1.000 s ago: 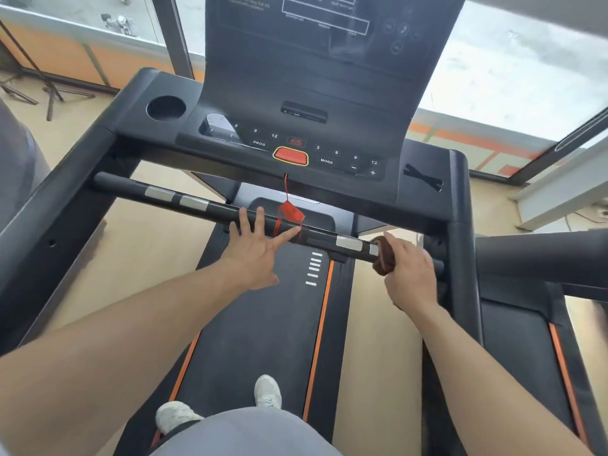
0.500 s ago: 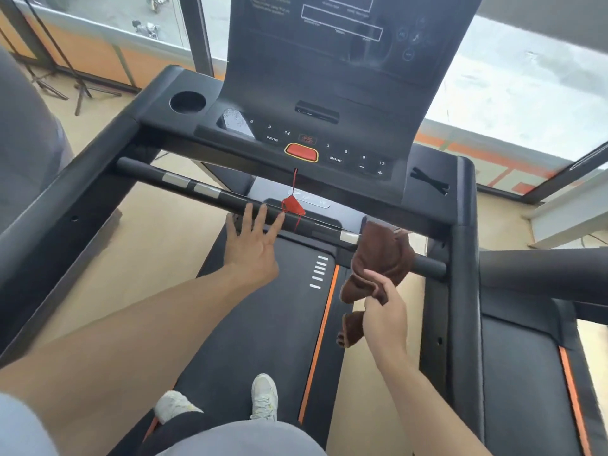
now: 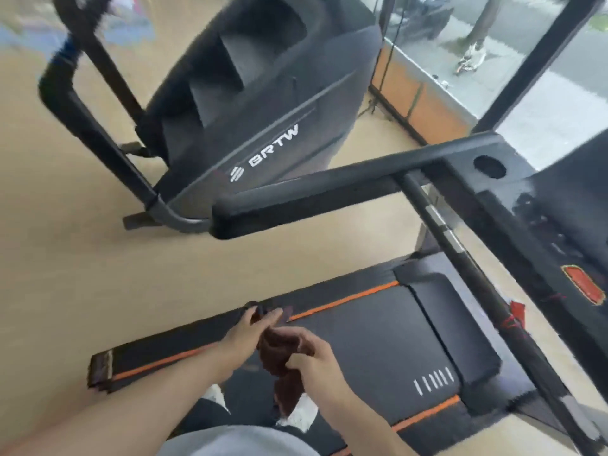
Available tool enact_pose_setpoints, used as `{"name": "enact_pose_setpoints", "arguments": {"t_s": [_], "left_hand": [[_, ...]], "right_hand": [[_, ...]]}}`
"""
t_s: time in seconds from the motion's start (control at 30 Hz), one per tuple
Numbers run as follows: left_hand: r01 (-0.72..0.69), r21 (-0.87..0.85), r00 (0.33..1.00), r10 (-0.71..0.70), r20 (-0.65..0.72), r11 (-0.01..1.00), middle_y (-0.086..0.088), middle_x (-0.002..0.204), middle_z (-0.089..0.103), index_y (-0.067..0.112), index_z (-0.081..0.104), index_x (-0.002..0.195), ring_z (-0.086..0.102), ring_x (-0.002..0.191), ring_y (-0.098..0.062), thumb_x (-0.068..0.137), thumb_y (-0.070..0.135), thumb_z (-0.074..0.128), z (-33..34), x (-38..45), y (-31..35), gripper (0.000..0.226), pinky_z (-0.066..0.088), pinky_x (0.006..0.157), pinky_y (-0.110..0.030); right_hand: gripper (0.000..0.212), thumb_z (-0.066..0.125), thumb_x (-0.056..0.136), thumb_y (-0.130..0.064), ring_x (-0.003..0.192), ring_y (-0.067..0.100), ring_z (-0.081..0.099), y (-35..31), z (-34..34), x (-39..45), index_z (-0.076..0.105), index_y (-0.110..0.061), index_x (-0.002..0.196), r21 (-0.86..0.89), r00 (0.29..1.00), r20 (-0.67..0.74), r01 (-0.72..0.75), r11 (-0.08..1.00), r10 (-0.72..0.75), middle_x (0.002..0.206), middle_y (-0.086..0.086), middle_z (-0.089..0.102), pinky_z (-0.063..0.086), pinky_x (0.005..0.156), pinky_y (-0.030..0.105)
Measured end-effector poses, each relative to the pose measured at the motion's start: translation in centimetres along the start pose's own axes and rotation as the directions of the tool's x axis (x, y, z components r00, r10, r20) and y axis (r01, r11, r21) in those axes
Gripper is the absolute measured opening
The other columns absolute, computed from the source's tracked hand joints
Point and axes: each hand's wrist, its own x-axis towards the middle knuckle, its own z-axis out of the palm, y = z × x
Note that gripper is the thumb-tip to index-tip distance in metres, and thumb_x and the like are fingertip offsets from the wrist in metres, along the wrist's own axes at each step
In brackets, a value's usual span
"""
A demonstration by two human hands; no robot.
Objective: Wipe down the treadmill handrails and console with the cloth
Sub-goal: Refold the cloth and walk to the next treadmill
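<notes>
A dark brown cloth [image 3: 283,366] hangs bunched between both hands, low over the treadmill belt. My left hand [image 3: 245,327] pinches its upper end and my right hand [image 3: 316,357] grips its middle. The left side handrail [image 3: 312,195], thick and black, juts toward me well above the hands. The thin front crossbar [image 3: 460,255] with silver sensor plates runs down to the right. The console [image 3: 559,225] with its red stop button [image 3: 584,284] and cup holder [image 3: 489,166] sits at the right edge, blurred.
A second black exercise machine marked BRTW [image 3: 263,103] stands on the tan floor to the left. The treadmill deck [image 3: 362,324] with orange stripes lies below me. Glass windows [image 3: 460,44] with black frames line the far side.
My view has swung left. My right hand pulled the cloth off the crossbar's right end. My left hand left the crossbar, and both hands now hold the cloth low over the belt.
</notes>
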Motion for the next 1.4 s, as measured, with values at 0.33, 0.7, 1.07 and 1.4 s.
{"name": "enact_pose_setpoints", "arguments": {"t_s": [0.33, 0.7, 1.07, 1.4], "left_hand": [[-0.032, -0.935, 0.928, -0.338, -0.160, 0.353, -0.020, 0.068, 0.059, 0.004, 0.061, 0.073, 0.056, 0.055, -0.030, 0.068, -0.002, 0.053, -16.6, -6.9, -14.5, 0.011, 0.047, 0.052, -0.029], [-0.441, -0.897, 0.858, -0.310, -0.410, -0.032, -0.028, 0.118, 0.070, 0.008, 0.067, 0.121, 0.068, 0.104, -0.043, 0.074, -0.005, 0.054, -30.7, -12.9, -32.2, 0.051, 0.052, 0.099, -0.060], [-0.695, -0.718, 0.535, -0.688, -0.491, -0.028, -0.013, 0.103, 0.078, 0.008, 0.070, 0.111, 0.074, 0.096, -0.025, 0.096, 0.019, 0.068, -39.2, -18.0, -42.3, 0.019, 0.057, 0.085, -0.037], [-0.788, -0.615, 0.305, -0.888, -0.345, -0.032, 0.005, 0.094, 0.080, 0.023, 0.080, 0.104, 0.075, 0.091, -0.009, 0.098, 0.025, 0.066, -44.7, -21.0, -48.4, 0.015, 0.060, 0.080, -0.024]], "right_hand": [[0.019, 0.070, 0.098, -0.028, 0.097, 0.013, 0.071, -0.5, 20.3, 3.8, 0.075, -0.014, 0.110, -0.587, 0.743, 0.542, -0.001, 0.810, 0.393, 0.109, 0.006, 0.076, 0.053, 0.087, 0.016], [0.024, 0.081, 0.081, -0.027, 0.092, 0.016, 0.073, 6.8, 47.4, 4.3, 0.073, -0.036, 0.102, -0.667, 0.729, 0.646, 0.394, 0.633, 0.226, 0.096, -0.010, 0.078, 0.060, 0.086, 0.042], [0.018, 0.071, 0.094, -0.012, 0.085, -0.002, 0.064, 10.2, 65.4, 1.4, 0.060, -0.026, 0.090, -0.509, 0.376, 0.859, 0.701, 0.500, 0.348, 0.089, -0.021, 0.068, 0.046, 0.075, 0.010], [0.020, 0.073, 0.091, -0.001, 0.077, -0.010, 0.063, 14.2, 80.5, -0.4, 0.057, -0.009, 0.101, -0.426, 0.211, 0.871, 0.775, 0.467, 0.444, 0.090, -0.004, 0.068, 0.046, 0.068, 0.007]]}}
